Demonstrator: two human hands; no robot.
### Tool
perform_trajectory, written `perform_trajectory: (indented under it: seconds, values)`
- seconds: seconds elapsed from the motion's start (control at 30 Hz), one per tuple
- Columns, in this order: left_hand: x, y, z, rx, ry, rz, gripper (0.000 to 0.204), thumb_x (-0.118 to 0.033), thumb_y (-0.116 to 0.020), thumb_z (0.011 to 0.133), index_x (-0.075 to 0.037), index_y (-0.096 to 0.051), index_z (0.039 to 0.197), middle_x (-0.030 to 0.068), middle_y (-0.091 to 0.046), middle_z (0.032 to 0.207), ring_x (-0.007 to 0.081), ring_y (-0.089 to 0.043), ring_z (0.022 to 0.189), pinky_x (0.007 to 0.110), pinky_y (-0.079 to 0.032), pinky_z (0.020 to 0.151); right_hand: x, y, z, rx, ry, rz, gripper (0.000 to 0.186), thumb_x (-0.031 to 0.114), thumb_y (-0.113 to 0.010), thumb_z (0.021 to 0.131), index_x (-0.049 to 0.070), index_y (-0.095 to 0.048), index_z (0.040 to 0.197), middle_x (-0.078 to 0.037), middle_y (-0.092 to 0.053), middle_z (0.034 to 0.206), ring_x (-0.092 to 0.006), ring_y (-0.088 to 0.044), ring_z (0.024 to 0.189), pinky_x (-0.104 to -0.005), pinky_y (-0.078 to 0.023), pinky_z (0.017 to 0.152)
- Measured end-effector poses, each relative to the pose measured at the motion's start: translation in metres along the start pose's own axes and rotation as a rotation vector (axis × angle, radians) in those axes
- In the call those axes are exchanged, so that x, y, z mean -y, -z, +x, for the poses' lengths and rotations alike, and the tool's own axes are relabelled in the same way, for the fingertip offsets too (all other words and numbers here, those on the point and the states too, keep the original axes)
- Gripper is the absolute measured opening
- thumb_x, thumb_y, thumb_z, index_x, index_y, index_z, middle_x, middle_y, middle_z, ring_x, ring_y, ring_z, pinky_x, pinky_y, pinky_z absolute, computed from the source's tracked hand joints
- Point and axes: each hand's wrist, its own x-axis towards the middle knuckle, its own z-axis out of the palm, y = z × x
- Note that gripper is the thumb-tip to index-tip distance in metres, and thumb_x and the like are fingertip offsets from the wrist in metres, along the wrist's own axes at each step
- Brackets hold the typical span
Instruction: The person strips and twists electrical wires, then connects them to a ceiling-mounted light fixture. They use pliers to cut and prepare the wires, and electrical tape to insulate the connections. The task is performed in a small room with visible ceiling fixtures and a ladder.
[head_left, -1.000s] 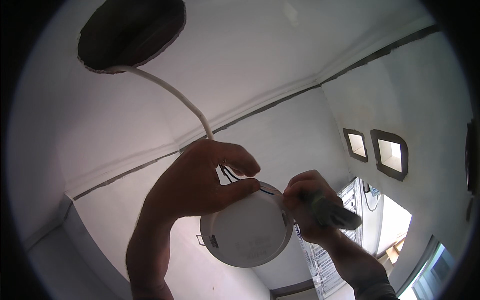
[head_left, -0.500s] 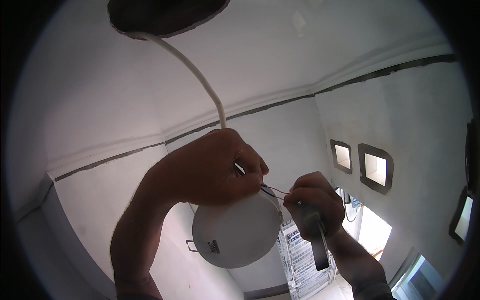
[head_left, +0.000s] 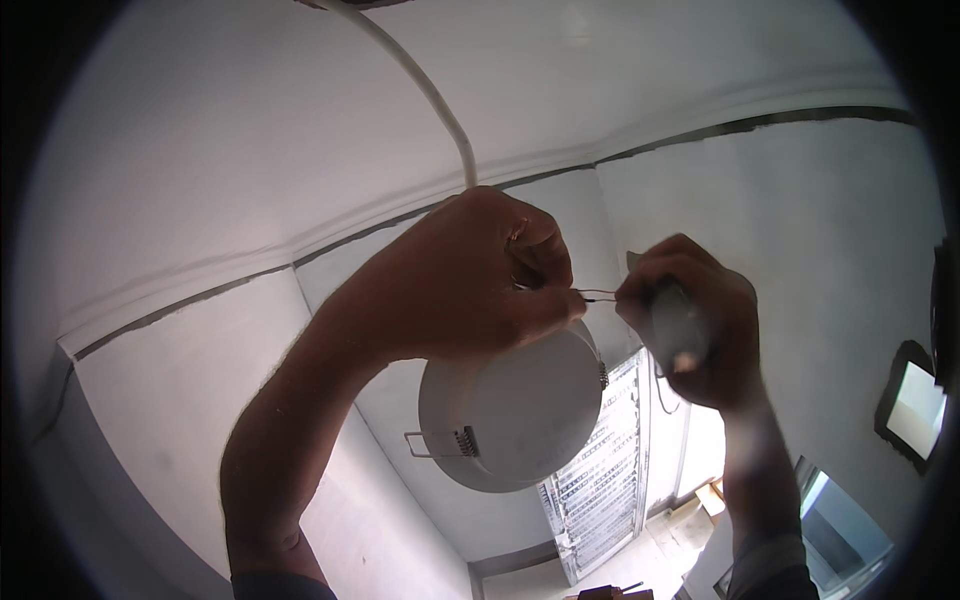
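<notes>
A white cable [head_left: 430, 90] comes down from the ceiling and runs into my left hand [head_left: 480, 275], which is closed on it. Two thin wires [head_left: 598, 295] stretch from my left fingertips to my right hand [head_left: 690, 310], whose fingers pinch their ends. Also in the right hand is a dark tool [head_left: 682, 330], its kind hard to make out. Just below my left hand hangs a round white downlight [head_left: 505, 420]; a spring clip [head_left: 440, 443] sticks out at its left. How the light is held up is hidden behind the hand.
The edge of a dark ceiling hole [head_left: 375, 3] shows at the top. White walls meet the ceiling along a dark strip [head_left: 760, 122]. A printed, wrapped panel [head_left: 600, 470] stands at a bright opening below. At the far right is a small wall opening [head_left: 915, 410].
Both hands, the cable and the downlight now appear higher and farther right. My right hand has turned, so its tool no longer points down. The ceiling hole has mostly left the picture.
</notes>
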Motion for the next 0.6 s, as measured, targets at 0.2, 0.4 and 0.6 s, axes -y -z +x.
perform_trajectory:
  seconds: [0.2,0.4,0.6]
  values:
    - [0.010,0.000,-0.003,-0.001,-0.053,0.008,0.019,-0.010,-0.076,0.079,0.002,-0.076,0.094,0.0165,-0.078,0.093,0.0253,-0.077,0.088,0.037,-0.059,0.088,0.017,0.007,0.011,0.149,-0.118,-0.100,0.015,0.001,-0.079,0.081,0.003,-0.067,0.089,-0.007,-0.067,0.088,-0.0165,-0.067,0.079,-0.0313,-0.053,0.071]
    - [0.029,-0.004,-0.007,-0.071,-0.113,-0.091,0.020,-0.007,-0.069,0.076,0.001,-0.076,0.093,0.0155,-0.078,0.091,0.0245,-0.076,0.087,0.036,-0.059,0.088,0.032,0.005,0.021,0.209,-0.213,-0.155,0.019,0.004,-0.080,0.081,0.002,-0.068,0.095,-0.007,-0.068,0.086,-0.0144,-0.067,0.080,-0.0318,-0.052,0.074]
    - [0.028,-0.010,-0.005,-0.142,-0.112,0.072,0.023,-0.009,-0.070,0.075,0.001,-0.075,0.095,0.0148,-0.076,0.086,0.0254,-0.075,0.087,0.037,-0.059,0.086,0.038,0.009,0.032,0.293,-0.324,-0.232,0.021,0.006,-0.081,0.082,0.001,-0.068,0.097,-0.006,-0.069,0.081,-0.0145,-0.066,0.077,-0.0321,-0.053,0.075]
